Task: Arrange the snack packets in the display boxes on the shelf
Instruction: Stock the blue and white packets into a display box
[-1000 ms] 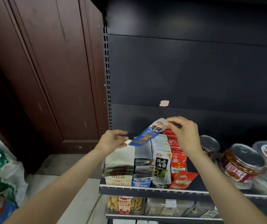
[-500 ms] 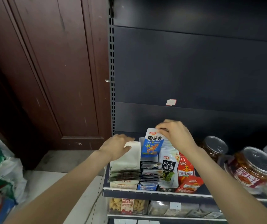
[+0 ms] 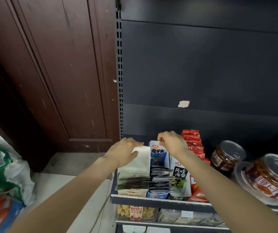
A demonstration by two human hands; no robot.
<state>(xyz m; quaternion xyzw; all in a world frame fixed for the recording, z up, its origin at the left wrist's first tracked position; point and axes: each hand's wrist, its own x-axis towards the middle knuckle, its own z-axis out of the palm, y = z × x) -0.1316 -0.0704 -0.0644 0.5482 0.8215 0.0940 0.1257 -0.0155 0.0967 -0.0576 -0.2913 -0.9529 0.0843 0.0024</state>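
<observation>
Blue and white, the snack packet stands upright at the back of the second display box from the left on a dark metal shelf. The right hand is above it, its fingers curled down and pinching the packet's top edge. The left hand lies on the tall white back flap of the leftmost display box, fingers held together over the flap's top and the thumb pressed on its front face. That box holds a tight row of dark-edged packets. In front of the blue packet lie more packets stacked flat in the same box. Just to the right stands a white packet with green seaweed art, and beside it a row of red packets runs to the back of the shelf. Further right are clear plastic jars with silver lids. A lower shelf holds a clear tub of pale snacks. To the left of the shelving is a brown wooden door, with bags on the floor beside it.
</observation>
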